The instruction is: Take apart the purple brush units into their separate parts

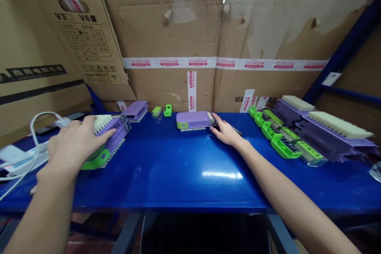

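My left hand (73,143) grips a purple brush device (111,137) with a white pad on top and a green end, lying on the blue table (178,170) at the left. My right hand (228,131) reaches to the table's middle back, its fingers touching the right end of a second purple device (195,120) with a green end and white bristles below. I cannot see whether those fingers close on it.
A third purple unit (136,110) and small green parts (163,110) lie at the back. Rows of green clips (282,141) and stacked purple devices with white pads (327,133) fill the right. White cables (26,151) lie far left. Cardboard boxes (190,35) wall the back.
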Tool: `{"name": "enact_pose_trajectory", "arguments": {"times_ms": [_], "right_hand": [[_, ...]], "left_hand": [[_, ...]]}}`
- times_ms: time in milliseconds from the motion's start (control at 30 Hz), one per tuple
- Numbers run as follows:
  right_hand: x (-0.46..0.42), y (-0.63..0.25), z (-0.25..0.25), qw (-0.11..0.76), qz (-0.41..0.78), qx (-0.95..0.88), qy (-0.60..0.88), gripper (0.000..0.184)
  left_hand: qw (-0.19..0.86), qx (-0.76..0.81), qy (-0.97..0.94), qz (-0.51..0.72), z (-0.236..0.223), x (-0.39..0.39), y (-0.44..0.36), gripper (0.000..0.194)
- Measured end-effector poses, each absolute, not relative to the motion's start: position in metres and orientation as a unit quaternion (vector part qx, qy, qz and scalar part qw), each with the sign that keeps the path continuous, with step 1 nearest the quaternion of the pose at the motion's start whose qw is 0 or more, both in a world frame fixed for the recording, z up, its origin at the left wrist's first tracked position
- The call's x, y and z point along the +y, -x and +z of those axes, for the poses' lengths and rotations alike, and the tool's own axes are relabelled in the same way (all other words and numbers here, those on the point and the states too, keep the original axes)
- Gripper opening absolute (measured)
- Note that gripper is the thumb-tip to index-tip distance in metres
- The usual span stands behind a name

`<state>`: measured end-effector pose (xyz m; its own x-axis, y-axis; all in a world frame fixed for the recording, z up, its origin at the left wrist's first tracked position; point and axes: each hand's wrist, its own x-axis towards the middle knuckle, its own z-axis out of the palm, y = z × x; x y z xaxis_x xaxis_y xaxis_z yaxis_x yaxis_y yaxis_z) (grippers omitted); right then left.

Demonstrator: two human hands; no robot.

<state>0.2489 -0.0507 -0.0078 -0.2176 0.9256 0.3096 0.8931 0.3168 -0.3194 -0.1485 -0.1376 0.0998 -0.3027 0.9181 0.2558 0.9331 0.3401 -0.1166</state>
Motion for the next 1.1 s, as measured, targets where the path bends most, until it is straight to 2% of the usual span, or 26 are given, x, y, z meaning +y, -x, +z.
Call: {"name": "enact_pose_trajectory", "arguments": {"times_ms": [267, 1100], "right_hand": [[-0.05, -0.249, -0.008, 0.226, 0.043, -0.78, 0.582, 0.065], [-0.05, -0.249, -0.008, 0.226, 0.046, -0.776, 0.587, 0.065]], "left_hand": [[0.163, -0.804, 0.572, -0.018, 0.101, -0.143, 0.141, 0.07], [0.128, -0.816, 0.563, -0.038, 0.102, -0.152, 0.15, 0.079]]}}
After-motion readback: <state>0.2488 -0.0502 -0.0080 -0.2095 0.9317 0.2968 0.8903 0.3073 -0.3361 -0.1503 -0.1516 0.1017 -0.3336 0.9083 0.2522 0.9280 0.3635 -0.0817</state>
